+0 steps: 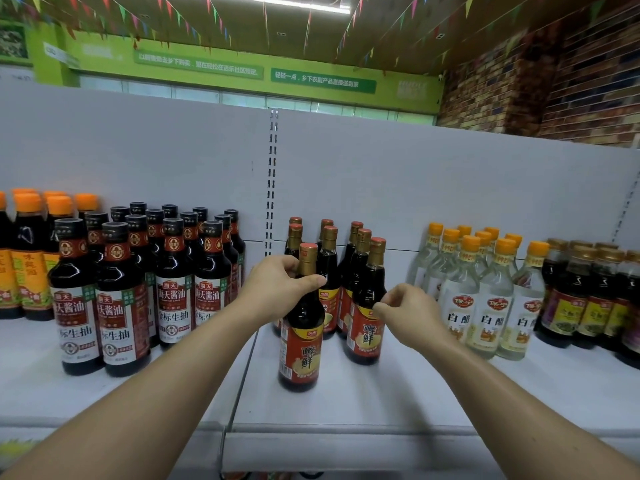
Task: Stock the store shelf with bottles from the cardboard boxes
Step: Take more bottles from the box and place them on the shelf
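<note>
The shelf (346, 407) is largely stocked. Left of the held bottle (300, 344) stands a dense block of black-capped bottles (121, 299). Right of it are the clear bottles (495, 306), and directly behind it are three short rows of its own kind, the red-label bottles (341, 268). The held bottle is upright and looks set down at the front of the leftmost row. Bare shelf lies before it and to its right, so I judge this kind only partly filled. Just right of it, a second front bottle (366, 327) already stands placed. The left grip (277, 287) is wrapped round the held bottle's neck. The right grip (405, 315) is loosely curled and holds nothing, its fingertips at the second bottle's shoulder, contact unclear. No boxes show.
</note>
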Demonstrator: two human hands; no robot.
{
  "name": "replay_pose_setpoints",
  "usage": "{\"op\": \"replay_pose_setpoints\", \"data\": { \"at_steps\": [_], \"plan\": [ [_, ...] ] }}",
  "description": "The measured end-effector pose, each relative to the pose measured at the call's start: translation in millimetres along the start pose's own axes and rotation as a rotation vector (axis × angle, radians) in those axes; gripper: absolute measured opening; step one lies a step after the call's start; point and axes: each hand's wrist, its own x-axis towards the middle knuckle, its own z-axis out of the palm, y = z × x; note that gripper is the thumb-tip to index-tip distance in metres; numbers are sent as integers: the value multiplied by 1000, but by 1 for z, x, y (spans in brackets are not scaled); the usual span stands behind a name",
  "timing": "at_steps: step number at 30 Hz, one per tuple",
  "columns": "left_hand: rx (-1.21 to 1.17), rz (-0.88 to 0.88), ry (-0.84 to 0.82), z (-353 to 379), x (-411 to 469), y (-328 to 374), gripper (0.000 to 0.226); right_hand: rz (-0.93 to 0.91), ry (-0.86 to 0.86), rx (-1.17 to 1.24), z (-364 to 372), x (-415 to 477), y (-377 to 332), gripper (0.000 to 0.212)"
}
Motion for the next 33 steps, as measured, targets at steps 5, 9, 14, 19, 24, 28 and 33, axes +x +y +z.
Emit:
{"op": "replay_pose_setpoints", "data": {
  "at_steps": [5, 9, 14, 19, 24, 28, 33],
  "plan": [
    [-35, -11, -27, 3, 5, 1, 22, -64, -35, 94, 17, -21, -8, 6],
    [-68, 1, -49, 7, 6, 2, 16, -140, -119, 138, 26, -31, -26, 23],
    [-133, 23, -6, 11, 4, -11, 40, -189, -124, 166, 24, -26, -44, 38],
    [-169, 38, 38, 11, -11, -31, 27, -159, -110, 159, 29, -24, -43, 39],
    [-215, -23, 48, 8, -31, -63, 20, -92, -134, 207, 41, -29, -30, 41],
    [-193, -85, -1, 11, -43, -83, 22, -40, -135, 262, 47, -36, -19, 41],
    [-211, -135, -34, 22, -52, -89, 23, -9, -149, 282, 62, -47, -8, 40]
  ]
}}
